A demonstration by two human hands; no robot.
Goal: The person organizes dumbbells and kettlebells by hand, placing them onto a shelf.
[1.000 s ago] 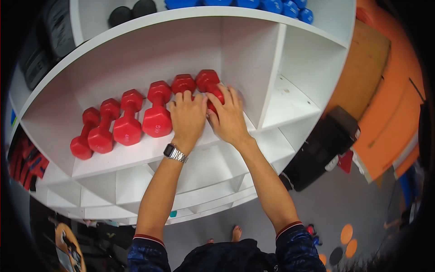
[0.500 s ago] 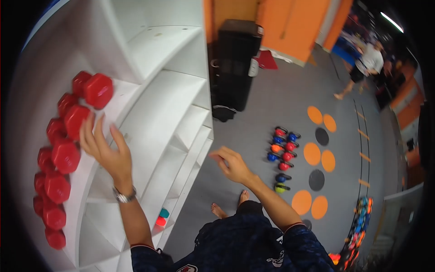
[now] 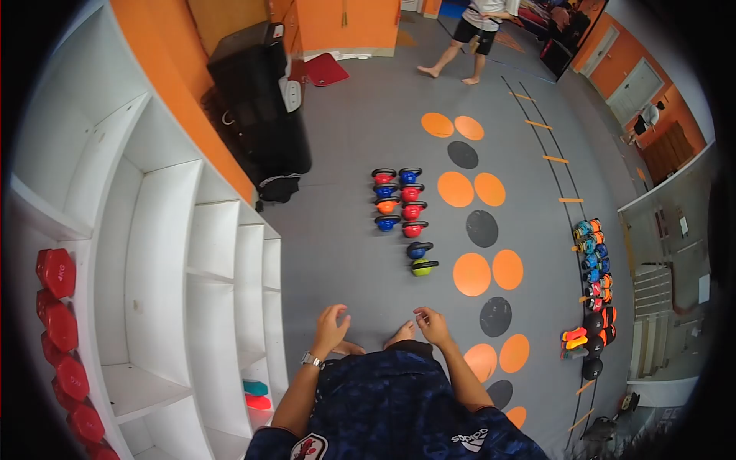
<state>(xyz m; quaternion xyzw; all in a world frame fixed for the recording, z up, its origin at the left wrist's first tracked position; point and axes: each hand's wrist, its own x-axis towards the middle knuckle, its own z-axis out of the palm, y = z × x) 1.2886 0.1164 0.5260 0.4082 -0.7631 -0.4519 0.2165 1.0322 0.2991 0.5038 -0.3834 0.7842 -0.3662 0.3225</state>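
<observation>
My left hand [image 3: 331, 328], wearing a wristwatch [image 3: 311, 359], hangs in front of my body with fingers loosely curled and apart, holding nothing. Level with it, my right hand [image 3: 433, 325] is also empty, its fingers slightly bent and open. On the white shelf unit [image 3: 165, 222] to my left, red hexagonal dumbbells [image 3: 61, 326] stand in a row; the front one reads 4KG. Teal and coral-red dumbbells [image 3: 257, 402] sit in a lower compartment. Ahead of my hands, several kettlebells [image 3: 412, 211] in red, blue, orange and green are lined up in two columns on the grey floor.
Orange and black discs [image 3: 488, 272] run along the floor beside an agility ladder [image 3: 567, 201]. Small weights and black balls [image 3: 593, 322] lie at the right. A black bin-like unit [image 3: 264, 100] stands beyond the shelves. A person [image 3: 475, 34] walks at the back; another [image 3: 648, 119] is far right.
My left hand has moved away from the red dumbbells to in front of my body, and my right hand has lowered. My view has swung right, away from the shelves.
</observation>
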